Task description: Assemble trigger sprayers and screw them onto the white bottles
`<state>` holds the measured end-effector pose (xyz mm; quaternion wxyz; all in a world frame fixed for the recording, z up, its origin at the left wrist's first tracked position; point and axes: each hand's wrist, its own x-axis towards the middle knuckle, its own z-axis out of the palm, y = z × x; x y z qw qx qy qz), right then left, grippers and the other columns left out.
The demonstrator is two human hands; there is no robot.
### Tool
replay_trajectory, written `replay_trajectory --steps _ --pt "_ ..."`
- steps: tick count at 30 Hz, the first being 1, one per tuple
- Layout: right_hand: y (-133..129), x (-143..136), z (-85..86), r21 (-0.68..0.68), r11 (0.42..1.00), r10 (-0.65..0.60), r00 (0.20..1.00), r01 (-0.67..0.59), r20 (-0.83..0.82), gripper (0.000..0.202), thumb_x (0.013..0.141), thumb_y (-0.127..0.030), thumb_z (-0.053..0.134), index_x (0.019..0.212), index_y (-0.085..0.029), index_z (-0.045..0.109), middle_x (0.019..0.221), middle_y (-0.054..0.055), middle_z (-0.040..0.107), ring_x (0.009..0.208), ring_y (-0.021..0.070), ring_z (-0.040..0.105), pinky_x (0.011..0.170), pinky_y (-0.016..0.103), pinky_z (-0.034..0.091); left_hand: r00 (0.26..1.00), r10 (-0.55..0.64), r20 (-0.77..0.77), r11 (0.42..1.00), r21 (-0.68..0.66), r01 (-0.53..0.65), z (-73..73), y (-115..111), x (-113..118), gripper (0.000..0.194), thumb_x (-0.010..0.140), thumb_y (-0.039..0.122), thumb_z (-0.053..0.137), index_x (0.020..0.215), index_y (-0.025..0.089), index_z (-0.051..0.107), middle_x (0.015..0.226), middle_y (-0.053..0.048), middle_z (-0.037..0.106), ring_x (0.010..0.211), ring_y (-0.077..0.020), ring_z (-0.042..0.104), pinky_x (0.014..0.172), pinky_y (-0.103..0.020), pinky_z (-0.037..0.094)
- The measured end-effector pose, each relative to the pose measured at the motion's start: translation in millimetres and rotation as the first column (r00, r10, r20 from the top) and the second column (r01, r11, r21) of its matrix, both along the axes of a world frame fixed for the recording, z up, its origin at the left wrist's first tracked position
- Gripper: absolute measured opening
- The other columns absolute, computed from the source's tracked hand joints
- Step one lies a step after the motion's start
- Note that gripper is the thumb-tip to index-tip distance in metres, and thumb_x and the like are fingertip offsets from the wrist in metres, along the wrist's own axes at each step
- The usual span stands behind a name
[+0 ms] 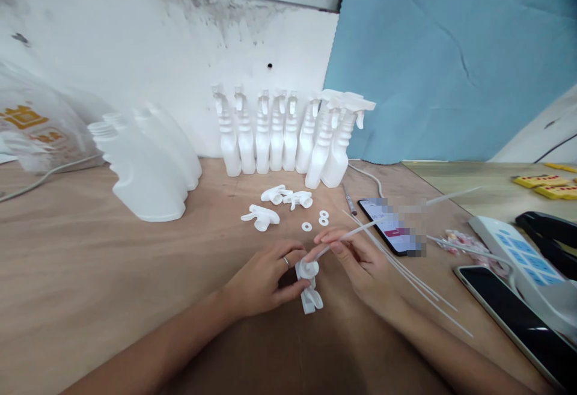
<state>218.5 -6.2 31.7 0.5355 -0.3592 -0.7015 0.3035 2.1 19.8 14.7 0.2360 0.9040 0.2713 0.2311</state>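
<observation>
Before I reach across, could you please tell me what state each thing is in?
Left hand: closed on a trigger head
Right hand: pinching a thin tube
Thin tube: end at the held trigger head, insertion unclear
Spray bottles: standing, heads fitted
Bottles at left: uncapped, no heads
Loose trigger heads: lying down
Washers: lying flat
Spare tubes: lying loose
Farther phone: screen lit
Nearer phone: screen dark
</observation>
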Motion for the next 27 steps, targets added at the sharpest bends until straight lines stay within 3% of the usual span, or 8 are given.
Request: replay_trajectory --steps 3,6,12,17,21,24,27 --pt "0.3 -0.3 1.6 -0.024 1.000 -0.002 0.998 0.004 0.061 0.012 0.100 -0.026 0.050 0.100 -0.026 0.063 0.085 0.003 0.073 0.102 0.0214 0.065 0.096 0.040 0.048 1.000 0.006 0.010 1.000 0.007 -0.006 -0.3 -0.2 0.0 0.040 0.096 0.040 0.053 0.133 0.026 0.051 0.135 -0.009 0.054 0.122 -0.0237 0.054 0.104 -0.038 0.045" --pt "1.7 -1.1 1.8 -0.022 1.000 0.004 0.970 0.002 0.245 0.009 0.096 -0.025 0.057 0.091 -0.024 0.065 0.095 0.004 0.067 0.097 0.0201 0.062 0.090 0.035 0.049 1.000 0.010 0.009 1.000 0.012 -0.010 -0.7 -0.1 0.2 0.037 0.095 0.040 0.054 0.129 0.024 0.054 0.133 -0.009 0.055 0.119 -0.0237 0.055 0.102 -0.037 0.046" --pt "5.8 -3.3 -0.5 -0.001 0.998 0.064 0.928 -0.069 0.368 0.024 0.098 -0.024 0.049 0.075 -0.021 0.052 0.077 0.002 0.056 0.073 0.0164 0.054 0.068 0.029 0.045 1.000 0.016 -0.008 1.000 0.001 -0.016 0.6 0.3 1.3 0.031 0.096 0.040 0.052 0.122 0.023 0.058 0.125 -0.008 0.059 0.111 -0.0221 0.058 0.097 -0.035 0.049" --pt "5.5 -4.1 -5.0 0.008 0.996 0.079 0.923 -0.089 0.376 0.025 0.099 -0.024 0.046 0.074 -0.021 0.052 0.076 0.002 0.055 0.072 0.0168 0.053 0.066 0.030 0.046 1.000 0.013 0.018 1.000 -0.003 -0.013 2.0 -0.1 3.8 0.032 0.097 0.040 0.051 0.122 0.023 0.059 0.127 -0.008 0.059 0.115 -0.0228 0.057 0.100 -0.035 0.047" --pt "-0.4 -4.6 -19.7 -0.017 0.989 0.141 0.900 -0.147 0.413 0.030 0.098 -0.024 0.046 0.070 -0.021 0.054 0.075 0.004 0.057 0.071 0.0173 0.055 0.065 0.030 0.047 1.000 0.016 0.010 0.999 -0.047 -0.015 -2.7 1.4 4.9 0.024 0.100 0.034 0.044 0.101 0.021 0.064 0.104 -0.006 0.065 0.100 -0.0190 0.061 0.089 -0.030 0.049" --pt "-4.1 -7.6 -29.7 -0.088 0.984 0.177 0.929 -0.157 0.326 0.028 0.099 -0.026 0.049 0.073 -0.020 0.058 0.078 0.003 0.058 0.075 0.0168 0.057 0.070 0.030 0.049 0.993 0.088 0.079 0.991 -0.111 -0.079 -7.8 3.0 2.8 0.025 0.102 0.030 0.040 0.095 0.020 0.062 0.094 -0.004 0.064 0.092 -0.0166 0.060 0.084 -0.028 0.048" --pt "-2.4 -11.3 -33.2 -0.135 0.985 0.131 0.970 -0.104 0.204 0.026 0.098 -0.030 0.052 0.075 -0.019 0.060 0.076 0.002 0.056 0.074 0.0163 0.057 0.070 0.030 0.048 0.973 0.172 0.152 0.975 -0.169 -0.145 -8.3 3.4 -0.9 0.026 0.102 0.032 0.039 0.098 0.019 0.061 0.094 -0.003 0.065 0.090 -0.0158 0.060 0.084 -0.028 0.047"
